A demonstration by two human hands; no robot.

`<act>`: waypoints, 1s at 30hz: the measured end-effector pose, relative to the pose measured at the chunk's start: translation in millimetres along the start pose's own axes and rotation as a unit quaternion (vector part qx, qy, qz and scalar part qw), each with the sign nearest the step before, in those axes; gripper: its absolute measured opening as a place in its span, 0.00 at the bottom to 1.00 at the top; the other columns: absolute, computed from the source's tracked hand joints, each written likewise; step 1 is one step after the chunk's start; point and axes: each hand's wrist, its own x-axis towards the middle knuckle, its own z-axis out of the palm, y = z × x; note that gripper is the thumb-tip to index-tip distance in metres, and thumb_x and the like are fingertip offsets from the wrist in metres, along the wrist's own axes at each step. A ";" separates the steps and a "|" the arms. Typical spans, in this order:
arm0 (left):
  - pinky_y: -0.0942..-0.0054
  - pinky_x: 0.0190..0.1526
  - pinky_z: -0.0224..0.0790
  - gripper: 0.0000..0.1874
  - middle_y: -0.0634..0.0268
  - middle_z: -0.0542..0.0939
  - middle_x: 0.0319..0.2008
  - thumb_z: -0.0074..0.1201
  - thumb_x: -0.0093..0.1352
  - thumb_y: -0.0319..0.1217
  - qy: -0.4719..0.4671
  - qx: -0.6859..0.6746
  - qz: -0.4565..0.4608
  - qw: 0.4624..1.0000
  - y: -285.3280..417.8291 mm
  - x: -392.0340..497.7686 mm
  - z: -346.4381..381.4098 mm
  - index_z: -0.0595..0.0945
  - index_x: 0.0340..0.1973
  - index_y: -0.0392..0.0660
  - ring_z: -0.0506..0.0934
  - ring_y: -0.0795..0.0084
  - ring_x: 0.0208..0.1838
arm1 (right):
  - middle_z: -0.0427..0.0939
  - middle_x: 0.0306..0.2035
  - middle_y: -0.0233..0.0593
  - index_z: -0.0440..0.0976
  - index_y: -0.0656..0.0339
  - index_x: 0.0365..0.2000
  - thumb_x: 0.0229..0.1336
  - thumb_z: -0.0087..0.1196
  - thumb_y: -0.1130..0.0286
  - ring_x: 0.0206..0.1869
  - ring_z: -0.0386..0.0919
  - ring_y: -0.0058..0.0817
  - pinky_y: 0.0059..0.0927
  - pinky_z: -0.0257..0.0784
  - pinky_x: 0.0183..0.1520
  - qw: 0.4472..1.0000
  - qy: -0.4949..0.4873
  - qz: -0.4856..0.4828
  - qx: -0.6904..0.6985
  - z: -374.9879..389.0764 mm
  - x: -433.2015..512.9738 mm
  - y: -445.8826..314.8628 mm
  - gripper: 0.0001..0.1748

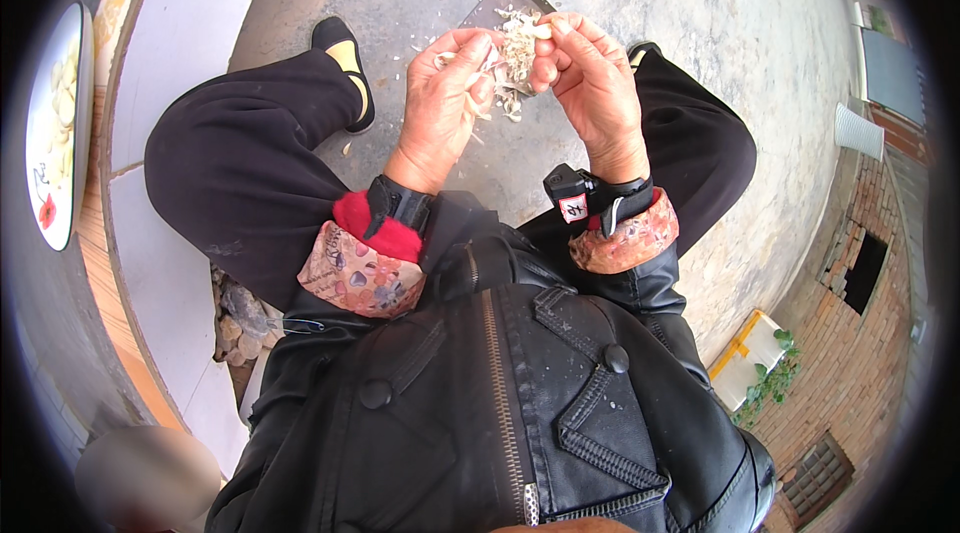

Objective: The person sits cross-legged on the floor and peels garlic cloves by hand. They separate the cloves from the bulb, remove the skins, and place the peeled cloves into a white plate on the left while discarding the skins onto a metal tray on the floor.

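My left hand [450, 94] is closed on several garlic cloves, pale and partly covered in skin; some show between the fingers. My right hand [589, 71] pinches a pale garlic clove [541, 31] between thumb and fingertips, close to the left hand. Below and between both hands lies a heap of garlic skins [519, 52] on a dark dustpan-like tray [491, 4] on the concrete floor. At the far left, an oval white plate [60, 191] with a red flower print holds pale garlic cloves [64, 101].
Skin flakes lie scattered on the concrete floor [697, 30] around the tray. A white tiled ledge [161, 233] runs along the left, with stones [244, 323] beside it. A white box [750, 360] with yellow tape and a leafy plant [772, 383] stand at the lower right near a brick wall [862, 383].
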 end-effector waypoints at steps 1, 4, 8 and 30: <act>0.89 0.19 0.55 0.10 0.64 0.75 0.27 0.48 0.70 0.30 0.004 -0.005 -0.001 1.000 0.1 0.6 0.3 0.76 0.39 0.35 0.66 0.86 0.20 | 0.77 0.26 0.35 0.74 0.66 0.35 0.59 0.50 0.71 0.22 0.73 0.20 0.23 0.70 0.27 1.000 -0.008 0.004 0.018 -0.7 0.2 -0.4 0.08; 0.89 0.20 0.56 0.10 0.66 0.75 0.27 0.48 0.70 0.31 0.027 -0.010 -0.009 1.000 -1.3 0.5 3.5 0.76 0.38 0.37 0.67 0.86 0.21 | 0.77 0.26 0.35 0.74 0.66 0.35 0.60 0.49 0.71 0.22 0.73 0.21 0.22 0.69 0.27 0.998 -0.037 0.021 0.037 0.6 2.4 -2.2 0.08; 0.88 0.21 0.59 0.09 0.70 0.76 0.26 0.50 0.69 0.34 0.054 -0.054 0.018 0.997 -11.1 3.5 4.9 0.77 0.32 0.41 0.70 0.87 0.23 | 0.74 0.27 0.36 0.70 0.69 0.40 0.61 0.47 0.72 0.22 0.70 0.19 0.23 0.67 0.27 0.996 -0.026 0.024 -0.080 27.2 9.6 -13.9 0.11; 0.82 0.20 0.62 0.16 0.69 0.75 0.25 0.41 0.71 0.42 0.025 -0.110 0.119 0.986 -9.4 6.4 2.8 0.76 0.30 0.43 0.73 0.80 0.25 | 0.74 0.28 0.32 0.71 0.67 0.41 0.59 0.51 0.72 0.23 0.71 0.15 0.16 0.66 0.26 0.915 -0.224 -0.132 -0.308 219.8 59.2 -28.2 0.11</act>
